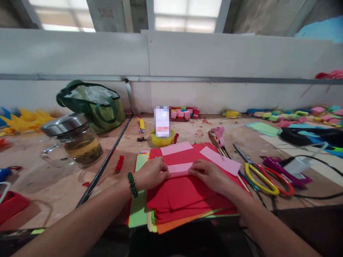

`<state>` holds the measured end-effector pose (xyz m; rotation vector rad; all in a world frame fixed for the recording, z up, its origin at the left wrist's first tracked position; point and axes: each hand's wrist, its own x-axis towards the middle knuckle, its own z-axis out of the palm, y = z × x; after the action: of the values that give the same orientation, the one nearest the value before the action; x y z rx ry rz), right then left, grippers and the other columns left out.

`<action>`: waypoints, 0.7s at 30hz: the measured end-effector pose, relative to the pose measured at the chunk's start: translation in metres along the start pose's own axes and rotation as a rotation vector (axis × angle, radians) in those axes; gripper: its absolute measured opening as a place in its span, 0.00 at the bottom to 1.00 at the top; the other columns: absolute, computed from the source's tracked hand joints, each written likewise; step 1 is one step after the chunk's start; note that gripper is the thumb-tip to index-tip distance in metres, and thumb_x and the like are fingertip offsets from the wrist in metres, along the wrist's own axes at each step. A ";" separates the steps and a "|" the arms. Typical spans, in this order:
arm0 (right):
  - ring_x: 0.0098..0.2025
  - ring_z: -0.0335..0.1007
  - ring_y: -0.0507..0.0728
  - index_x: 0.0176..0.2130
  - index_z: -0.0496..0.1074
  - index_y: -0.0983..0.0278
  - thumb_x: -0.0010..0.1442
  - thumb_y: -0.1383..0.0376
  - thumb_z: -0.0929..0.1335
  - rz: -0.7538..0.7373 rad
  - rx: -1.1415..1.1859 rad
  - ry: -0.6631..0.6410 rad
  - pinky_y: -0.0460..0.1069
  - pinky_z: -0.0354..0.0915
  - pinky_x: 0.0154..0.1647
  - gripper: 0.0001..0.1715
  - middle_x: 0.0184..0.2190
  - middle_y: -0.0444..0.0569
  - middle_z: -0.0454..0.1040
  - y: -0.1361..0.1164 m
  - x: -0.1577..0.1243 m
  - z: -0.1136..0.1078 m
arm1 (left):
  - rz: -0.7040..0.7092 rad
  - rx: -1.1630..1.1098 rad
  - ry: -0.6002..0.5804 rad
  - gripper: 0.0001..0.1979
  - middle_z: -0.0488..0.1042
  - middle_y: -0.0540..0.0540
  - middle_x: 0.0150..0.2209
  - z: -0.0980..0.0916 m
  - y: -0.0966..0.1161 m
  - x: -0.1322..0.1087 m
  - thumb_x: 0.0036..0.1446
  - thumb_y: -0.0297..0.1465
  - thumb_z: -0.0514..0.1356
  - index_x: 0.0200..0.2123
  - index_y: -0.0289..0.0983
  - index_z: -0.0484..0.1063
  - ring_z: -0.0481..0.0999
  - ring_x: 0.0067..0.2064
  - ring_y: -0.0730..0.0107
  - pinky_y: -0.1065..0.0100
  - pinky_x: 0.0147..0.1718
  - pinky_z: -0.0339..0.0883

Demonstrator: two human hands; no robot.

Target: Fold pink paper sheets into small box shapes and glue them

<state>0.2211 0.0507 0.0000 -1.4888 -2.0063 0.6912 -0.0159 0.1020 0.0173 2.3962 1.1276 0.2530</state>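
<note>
A pink paper strip [179, 168] lies across the red paper [184, 192] on top of a stack of coloured sheets, its near edge folded up. My left hand [154, 172], with a green bead bracelet at the wrist, pinches the strip's left end. At its right end, my right hand [205, 173] has thumb and fingers closed on the same strip. Beyond my hands rests a second pink strip [177, 148]. Another pink strip [221, 160] lies slanted to the right of it, partly over the stack's edge.
Scissors [261, 178] and a purple holder [288, 171] lie right of the stack. A pink glue gun [220, 136] is behind it, near a phone [162, 122] on a yellow stand. Leftward are a glass tea jar [81, 144] and a green bag [107, 114].
</note>
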 end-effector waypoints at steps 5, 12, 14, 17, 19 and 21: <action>0.32 0.69 0.56 0.30 0.76 0.62 0.60 0.60 0.66 0.064 -0.025 0.010 0.49 0.62 0.33 0.12 0.29 0.47 0.76 0.004 0.004 0.002 | -0.072 0.046 0.022 0.11 0.74 0.44 0.34 0.000 0.003 -0.002 0.55 0.34 0.58 0.26 0.35 0.75 0.70 0.33 0.68 0.69 0.32 0.60; 0.29 0.69 0.55 0.29 0.75 0.62 0.56 0.63 0.67 0.163 -0.067 0.031 0.48 0.59 0.29 0.08 0.25 0.46 0.76 -0.003 0.006 0.001 | -0.063 0.144 0.062 0.11 0.72 0.45 0.31 0.002 0.005 -0.003 0.55 0.33 0.57 0.24 0.36 0.73 0.69 0.31 0.68 0.67 0.30 0.57; 0.28 0.69 0.55 0.29 0.75 0.62 0.55 0.64 0.67 0.179 -0.076 0.028 0.48 0.59 0.28 0.07 0.25 0.46 0.76 -0.005 0.006 0.001 | -0.063 0.146 0.063 0.11 0.71 0.45 0.31 0.003 0.005 -0.003 0.55 0.33 0.57 0.23 0.36 0.72 0.69 0.31 0.68 0.67 0.31 0.58; 0.28 0.69 0.55 0.29 0.74 0.62 0.55 0.64 0.67 0.199 -0.081 0.026 0.48 0.60 0.29 0.06 0.25 0.45 0.76 -0.007 0.006 0.000 | -0.059 0.146 0.058 0.12 0.71 0.45 0.31 0.003 0.004 -0.003 0.55 0.34 0.57 0.22 0.35 0.72 0.69 0.31 0.68 0.67 0.31 0.59; 0.28 0.69 0.55 0.28 0.74 0.62 0.55 0.63 0.67 0.217 -0.075 0.019 0.48 0.60 0.29 0.07 0.25 0.45 0.76 -0.006 0.006 0.000 | -0.049 0.136 0.050 0.12 0.71 0.45 0.31 0.002 0.002 -0.003 0.55 0.34 0.57 0.22 0.35 0.72 0.69 0.32 0.67 0.67 0.32 0.59; 0.29 0.68 0.55 0.28 0.74 0.61 0.56 0.63 0.67 0.228 -0.062 0.011 0.48 0.60 0.29 0.07 0.25 0.45 0.75 -0.004 0.005 0.001 | -0.034 0.113 0.020 0.12 0.71 0.45 0.32 -0.001 0.001 -0.003 0.56 0.34 0.57 0.23 0.35 0.72 0.69 0.33 0.68 0.67 0.32 0.59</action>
<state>0.2163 0.0547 0.0030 -1.7730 -1.8829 0.7153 -0.0174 0.0991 0.0187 2.4750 1.2200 0.2072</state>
